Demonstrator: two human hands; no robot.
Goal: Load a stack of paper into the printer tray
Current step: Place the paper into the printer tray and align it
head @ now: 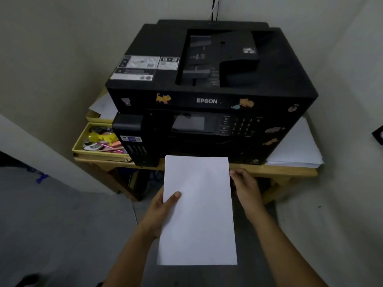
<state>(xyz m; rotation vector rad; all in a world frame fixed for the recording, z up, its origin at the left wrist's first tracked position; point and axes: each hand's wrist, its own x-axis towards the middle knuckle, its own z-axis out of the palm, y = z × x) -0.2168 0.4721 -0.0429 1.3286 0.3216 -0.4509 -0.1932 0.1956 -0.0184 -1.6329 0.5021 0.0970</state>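
Note:
A black Epson printer [209, 83] with animal stickers stands on a wooden table [290, 171]. In front of it I hold a white stack of paper [199, 210] flat, its far short edge level with the printer's lower front. My left hand [163, 206] grips the stack's left edge, thumb on top. My right hand [244, 187] is against the right edge, fingers curled under or beside it. No open paper tray can be made out; the stack hides the printer's lower front.
A yellow box [99, 139] of small stationery sits left of the printer. Loose white sheets [298, 146] lie on the table to its right, more paper [103, 106] behind the box. Walls close in on both sides, and cables [214, 8] run up behind.

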